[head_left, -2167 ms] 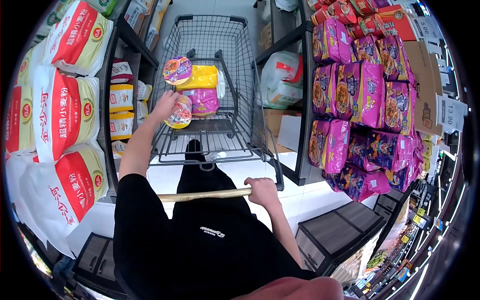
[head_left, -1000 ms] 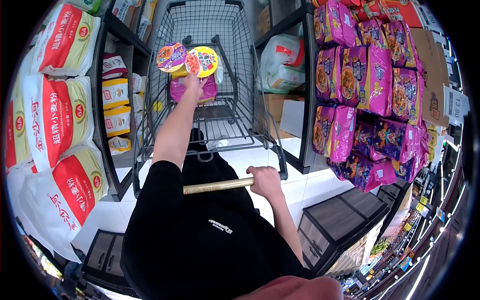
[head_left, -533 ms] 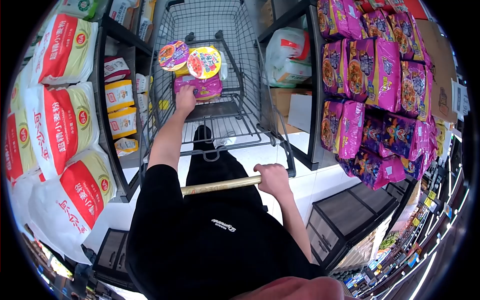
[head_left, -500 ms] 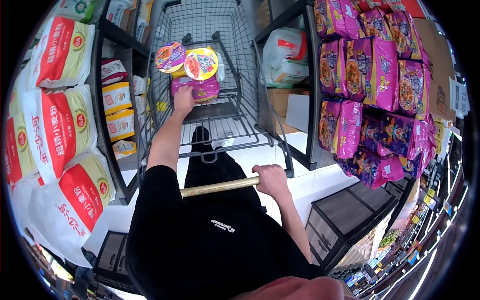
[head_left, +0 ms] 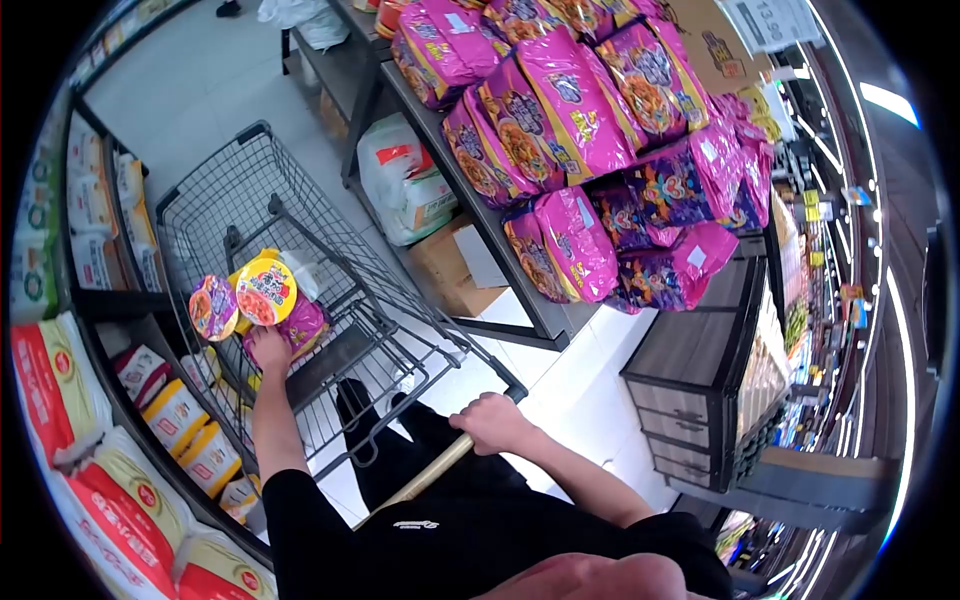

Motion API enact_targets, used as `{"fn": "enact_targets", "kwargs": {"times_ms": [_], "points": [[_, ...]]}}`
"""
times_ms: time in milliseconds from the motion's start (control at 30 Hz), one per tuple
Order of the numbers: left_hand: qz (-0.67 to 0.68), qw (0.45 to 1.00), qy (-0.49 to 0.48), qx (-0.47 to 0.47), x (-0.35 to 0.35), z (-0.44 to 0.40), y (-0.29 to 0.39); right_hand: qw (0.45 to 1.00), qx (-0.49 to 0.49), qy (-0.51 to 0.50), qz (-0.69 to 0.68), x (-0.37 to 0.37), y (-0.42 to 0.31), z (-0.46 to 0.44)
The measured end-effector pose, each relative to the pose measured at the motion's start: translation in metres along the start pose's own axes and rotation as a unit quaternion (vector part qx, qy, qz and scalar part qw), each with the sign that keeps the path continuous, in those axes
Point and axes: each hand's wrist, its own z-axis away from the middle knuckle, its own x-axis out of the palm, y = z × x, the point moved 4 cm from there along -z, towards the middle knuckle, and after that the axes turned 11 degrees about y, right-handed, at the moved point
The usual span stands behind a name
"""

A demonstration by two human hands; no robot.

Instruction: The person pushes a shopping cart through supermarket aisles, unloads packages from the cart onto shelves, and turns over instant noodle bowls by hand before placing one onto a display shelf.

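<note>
Head view: gripping the cart handle (head_left: 415,482) at lower centre with the right hand (head_left: 492,422) closed round it; touching the pink packet (head_left: 304,322) inside the shopping cart (head_left: 328,358), left of centre, with the left hand (head_left: 270,351); cannot tell how far closed or whether gripping.

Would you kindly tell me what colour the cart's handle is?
The cart's handle is pale gold, best seen in the head view.
</note>
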Motion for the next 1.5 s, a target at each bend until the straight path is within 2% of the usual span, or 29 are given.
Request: {"fn": "enact_targets", "kwargs": {"times_ms": [67,133,167,200,267,333,367,433,533,700,800,1067,1167,1500], "points": [[-0.041,0.997,-0.069,0.019,-0.013,-0.003,0.003,1.000,-0.002,-0.006,0.000,0.002,0.000,0.000],[-0.061,0.994,-0.053,0.078,-0.010,-0.009,0.002,1.000,0.007,-0.012,0.002,-0.005,0.000,0.000],[-0.056,0.992,-0.061,0.093,-0.008,-0.012,0.001,1.000,0.002,-0.027,0.009,-0.006,-0.001,-0.002],[-0.054,0.994,-0.021,0.090,-0.017,-0.008,0.003,1.000,0.003,-0.016,-0.009,-0.007,-0.001,-0.002],[-0.024,0.993,-0.007,0.116,-0.031,-0.007,0.003,1.000,0.007,-0.020,-0.020,-0.006,-0.001,-0.004],[-0.034,0.991,-0.052,0.117,-0.037,-0.007,0.003,1.000,-0.007,0.011,-0.014,-0.001,0.000,-0.004],[-0.027,0.989,-0.020,0.144,-0.041,-0.004,0.002,0.999,-0.017,0.030,-0.013,-0.002,0.000,-0.005],[-0.026,0.986,-0.024,0.161,-0.063,0.004,0.005,0.999,-0.019,0.045,-0.015,0.006,0.003,-0.004],[-0.039,0.982,-0.073,0.171,-0.082,0.011,0.008,0.998,-0.030,0.054,-0.009,0.009,0.005,-0.004],[-0.068,0.977,-0.086,0.186,-0.111,0.024,0.012,0.998,-0.024,0.061,-0.020,0.005,0.005,-0.005],[-0.077,0.978,-0.087,0.176,-0.126,0.030,0.013,0.994,-0.044,0.101,-0.013,0.006,0.005,-0.004],[-0.064,0.973,-0.024,0.220,-0.191,0.045,0.017,0.990,-0.048,0.130,-0.015,0.006,0.006,-0.008],[-0.074,0.973,-0.006,0.221,-0.215,0.044,0.015,0.982,-0.065,0.178,-0.001,0.009,0.007,-0.009],[-0.069,0.978,0.031,0.196,-0.283,0.050,0.010,0.987,-0.050,0.154,-0.009,0.006,0.006,-0.014]]}}
